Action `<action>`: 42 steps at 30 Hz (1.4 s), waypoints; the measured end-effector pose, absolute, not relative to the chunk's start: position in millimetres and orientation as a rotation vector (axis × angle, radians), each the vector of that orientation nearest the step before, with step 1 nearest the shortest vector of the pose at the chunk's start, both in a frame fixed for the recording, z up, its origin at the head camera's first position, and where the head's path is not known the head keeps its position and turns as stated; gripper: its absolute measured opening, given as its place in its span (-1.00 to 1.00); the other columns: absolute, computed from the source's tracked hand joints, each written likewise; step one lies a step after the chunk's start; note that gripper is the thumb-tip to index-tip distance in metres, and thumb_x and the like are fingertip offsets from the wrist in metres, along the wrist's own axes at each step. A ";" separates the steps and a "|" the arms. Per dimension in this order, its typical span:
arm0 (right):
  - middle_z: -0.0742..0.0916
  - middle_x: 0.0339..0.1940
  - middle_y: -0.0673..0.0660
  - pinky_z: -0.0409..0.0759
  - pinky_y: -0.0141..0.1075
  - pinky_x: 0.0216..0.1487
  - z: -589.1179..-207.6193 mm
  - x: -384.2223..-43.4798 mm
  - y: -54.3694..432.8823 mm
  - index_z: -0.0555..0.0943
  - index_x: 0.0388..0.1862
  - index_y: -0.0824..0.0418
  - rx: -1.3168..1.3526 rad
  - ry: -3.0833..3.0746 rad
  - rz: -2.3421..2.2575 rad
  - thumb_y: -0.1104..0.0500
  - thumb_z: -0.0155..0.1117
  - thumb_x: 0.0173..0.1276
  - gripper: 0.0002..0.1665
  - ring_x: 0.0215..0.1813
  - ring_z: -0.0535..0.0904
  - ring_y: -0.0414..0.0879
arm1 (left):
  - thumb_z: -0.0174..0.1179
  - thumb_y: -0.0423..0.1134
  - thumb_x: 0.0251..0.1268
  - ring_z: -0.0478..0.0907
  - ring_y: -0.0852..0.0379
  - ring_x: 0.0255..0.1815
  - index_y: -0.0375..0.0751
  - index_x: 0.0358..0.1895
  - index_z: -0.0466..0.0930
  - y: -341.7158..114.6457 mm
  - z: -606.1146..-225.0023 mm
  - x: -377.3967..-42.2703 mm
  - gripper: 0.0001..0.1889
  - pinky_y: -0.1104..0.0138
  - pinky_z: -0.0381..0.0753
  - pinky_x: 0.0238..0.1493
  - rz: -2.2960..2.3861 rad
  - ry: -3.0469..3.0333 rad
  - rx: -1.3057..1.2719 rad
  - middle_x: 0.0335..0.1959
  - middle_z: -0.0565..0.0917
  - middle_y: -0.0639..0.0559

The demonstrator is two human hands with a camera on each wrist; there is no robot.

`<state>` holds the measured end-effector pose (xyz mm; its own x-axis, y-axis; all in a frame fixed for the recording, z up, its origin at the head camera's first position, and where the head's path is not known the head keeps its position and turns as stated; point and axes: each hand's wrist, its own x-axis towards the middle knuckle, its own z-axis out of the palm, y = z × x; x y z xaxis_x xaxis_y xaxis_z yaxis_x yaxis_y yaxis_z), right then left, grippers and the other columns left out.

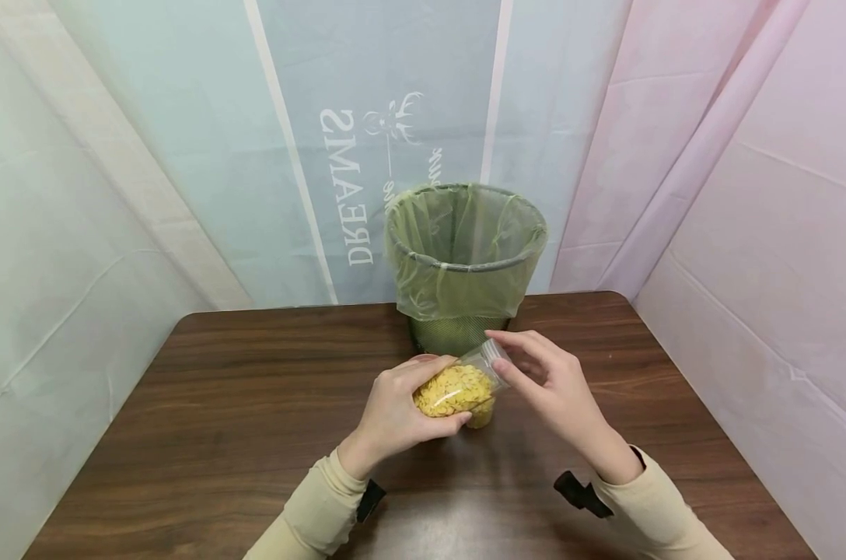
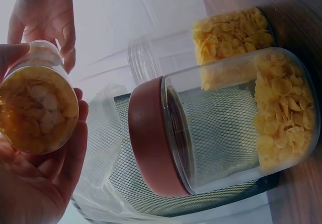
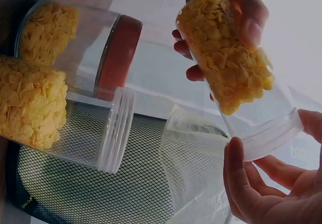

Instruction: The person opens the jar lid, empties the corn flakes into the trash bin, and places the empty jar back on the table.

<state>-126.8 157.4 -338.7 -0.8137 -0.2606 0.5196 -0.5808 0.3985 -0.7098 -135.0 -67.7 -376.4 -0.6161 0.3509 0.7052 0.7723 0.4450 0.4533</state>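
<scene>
My left hand (image 1: pixel 397 403) grips a clear jar of yellow corn flakes (image 1: pixel 456 391) round its body and holds it tilted above the table. The jar's ribbed clear lid (image 3: pixel 269 137) is pinched at its rim between the thumb and fingers of my right hand (image 1: pixel 559 385). In the right wrist view the flakes lie towards the base, with bare space below the lid. Behind the held jar stand two more jars of flakes: one with a reddish-brown lid (image 2: pixel 156 136), one with a clear lid (image 3: pixel 116 131). The head view mostly hides both.
A mesh waste bin (image 1: pixel 458 330) with a thin yellow-green liner (image 1: pixel 461 292) stands at the table's back edge, just beyond the jars. The dark wooden table (image 1: pixel 255 420) extends to both sides. Pale cloth hangs at the back and sides.
</scene>
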 end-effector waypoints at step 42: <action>0.50 0.20 0.43 0.30 -0.24 0.39 -331.4 -129.4 168.3 0.42 0.14 0.55 1.363 -1.926 1.831 0.67 0.05 0.07 -0.43 0.34 0.39 0.09 | 0.52 -0.07 -0.26 0.63 0.28 -0.14 -0.14 0.02 0.63 -64.2 -383.1 -130.2 -0.39 0.48 0.58 -0.12 -1.222 -2.165 -0.997 -0.15 0.71 0.08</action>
<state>-129.4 168.3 -331.4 -0.5742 -0.4905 0.6556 -0.6796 -0.1610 -0.7157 -130.2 -64.2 -383.1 -0.6324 0.3663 0.6826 0.7737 0.3431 0.5327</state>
